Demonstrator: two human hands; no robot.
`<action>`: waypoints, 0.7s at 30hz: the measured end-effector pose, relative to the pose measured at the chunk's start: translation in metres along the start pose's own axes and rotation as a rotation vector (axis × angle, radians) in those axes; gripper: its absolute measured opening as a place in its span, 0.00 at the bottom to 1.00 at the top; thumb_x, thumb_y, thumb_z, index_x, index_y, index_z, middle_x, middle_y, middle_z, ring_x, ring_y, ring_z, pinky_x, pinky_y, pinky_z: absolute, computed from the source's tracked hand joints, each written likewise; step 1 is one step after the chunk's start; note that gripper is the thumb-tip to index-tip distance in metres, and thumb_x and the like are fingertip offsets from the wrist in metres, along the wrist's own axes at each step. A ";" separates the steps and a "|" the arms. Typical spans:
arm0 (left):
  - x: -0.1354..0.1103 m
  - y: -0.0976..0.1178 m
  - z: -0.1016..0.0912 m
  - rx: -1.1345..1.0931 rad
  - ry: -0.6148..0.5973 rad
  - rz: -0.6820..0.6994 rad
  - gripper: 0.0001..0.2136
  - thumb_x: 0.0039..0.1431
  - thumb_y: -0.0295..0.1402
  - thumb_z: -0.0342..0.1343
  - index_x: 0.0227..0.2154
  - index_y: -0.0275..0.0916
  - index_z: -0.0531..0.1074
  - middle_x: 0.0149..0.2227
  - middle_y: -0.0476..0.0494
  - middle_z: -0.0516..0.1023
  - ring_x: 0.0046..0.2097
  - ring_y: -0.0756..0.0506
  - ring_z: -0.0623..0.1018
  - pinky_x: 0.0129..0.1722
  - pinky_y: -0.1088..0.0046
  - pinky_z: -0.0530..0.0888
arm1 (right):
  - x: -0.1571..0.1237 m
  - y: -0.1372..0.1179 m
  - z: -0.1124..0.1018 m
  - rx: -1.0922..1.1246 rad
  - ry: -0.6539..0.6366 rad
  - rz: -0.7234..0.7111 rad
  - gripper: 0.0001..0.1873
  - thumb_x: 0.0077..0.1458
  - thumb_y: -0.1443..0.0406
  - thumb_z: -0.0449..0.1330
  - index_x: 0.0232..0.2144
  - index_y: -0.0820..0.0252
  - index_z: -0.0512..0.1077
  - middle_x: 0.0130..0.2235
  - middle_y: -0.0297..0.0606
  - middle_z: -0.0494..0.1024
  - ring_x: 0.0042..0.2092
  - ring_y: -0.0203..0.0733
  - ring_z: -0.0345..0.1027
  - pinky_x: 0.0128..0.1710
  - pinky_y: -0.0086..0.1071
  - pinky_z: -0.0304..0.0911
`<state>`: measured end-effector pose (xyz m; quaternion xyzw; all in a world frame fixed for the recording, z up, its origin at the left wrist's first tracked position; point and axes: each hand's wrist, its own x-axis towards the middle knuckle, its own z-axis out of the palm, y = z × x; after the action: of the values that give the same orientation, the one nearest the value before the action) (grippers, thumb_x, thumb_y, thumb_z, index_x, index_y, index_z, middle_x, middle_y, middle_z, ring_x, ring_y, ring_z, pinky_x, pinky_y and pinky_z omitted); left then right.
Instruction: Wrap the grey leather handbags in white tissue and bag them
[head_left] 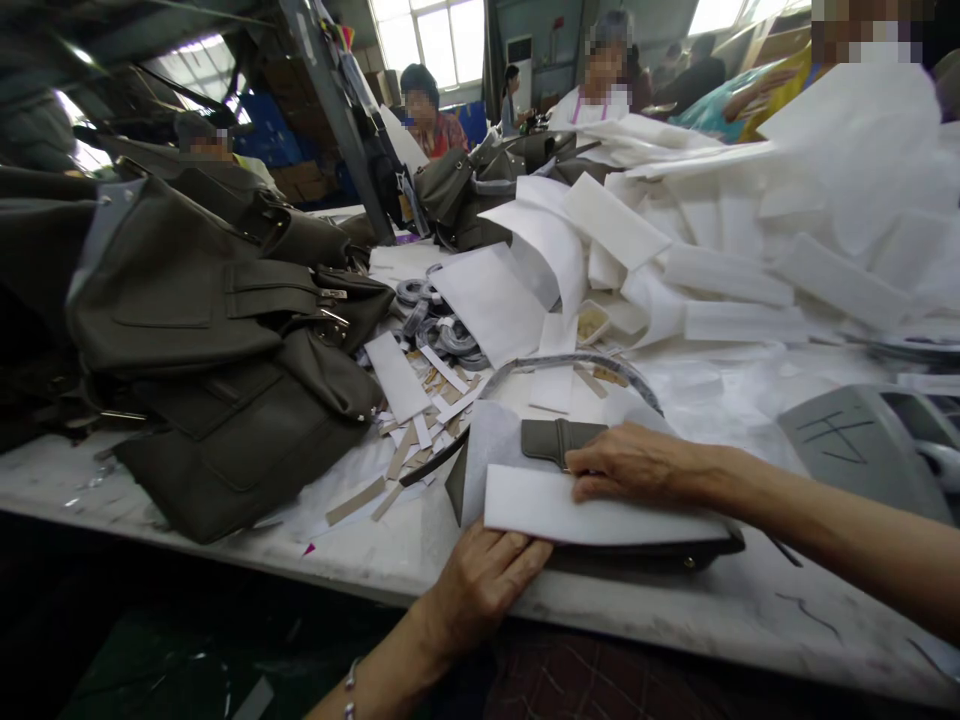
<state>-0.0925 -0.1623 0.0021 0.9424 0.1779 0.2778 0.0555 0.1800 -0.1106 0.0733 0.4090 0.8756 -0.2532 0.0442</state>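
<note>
A grey leather bag (637, 548) lies flat at the near edge of the white worktable (390, 545). A white fabric sheet (555, 505) covers most of it. My left hand (484, 580) rests at the sheet's near edge, fingers stretched flat against it. My right hand (637, 462) lies on top of the sheet, fingers extended and pressing down beside the bag's grey strap tab (559, 438). A curved grey handle (577, 365) arcs behind the bag.
A pile of dark grey bags (225, 370) fills the left of the table. White fabric pieces (720, 260) are heaped at the right, paper strips (420, 420) and tape rolls (450, 335) in the middle. A grey plastic bin (862, 440) stands right. Several people work behind.
</note>
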 end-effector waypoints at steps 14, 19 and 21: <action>0.024 0.018 -0.030 0.071 0.081 0.072 0.14 0.67 0.24 0.48 0.53 0.33 0.70 0.45 0.39 0.79 0.54 0.44 0.75 0.54 0.64 0.73 | 0.000 0.012 0.033 0.090 0.122 0.007 0.21 0.65 0.48 0.50 0.32 0.54 0.72 0.30 0.35 0.79 0.33 0.43 0.72 0.29 0.30 0.53; 0.048 0.007 0.005 0.230 -0.198 -0.005 0.23 0.68 0.34 0.49 0.64 0.34 0.58 0.62 0.31 0.66 0.65 0.37 0.64 0.60 0.53 0.68 | 0.000 0.010 0.023 0.047 0.157 0.027 0.17 0.67 0.55 0.49 0.35 0.55 0.73 0.33 0.36 0.79 0.35 0.41 0.72 0.31 0.30 0.55; 0.045 -0.001 0.020 0.248 -0.243 -0.010 0.25 0.68 0.34 0.50 0.65 0.36 0.56 0.64 0.30 0.64 0.65 0.36 0.65 0.60 0.52 0.68 | -0.007 0.003 0.017 0.012 0.172 0.073 0.16 0.66 0.57 0.50 0.35 0.57 0.74 0.36 0.38 0.78 0.36 0.42 0.72 0.33 0.31 0.58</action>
<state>-0.0466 -0.1454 0.0075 0.9677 0.2076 0.1376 -0.0389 0.1845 -0.1222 0.0590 0.4610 0.8592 -0.2207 -0.0242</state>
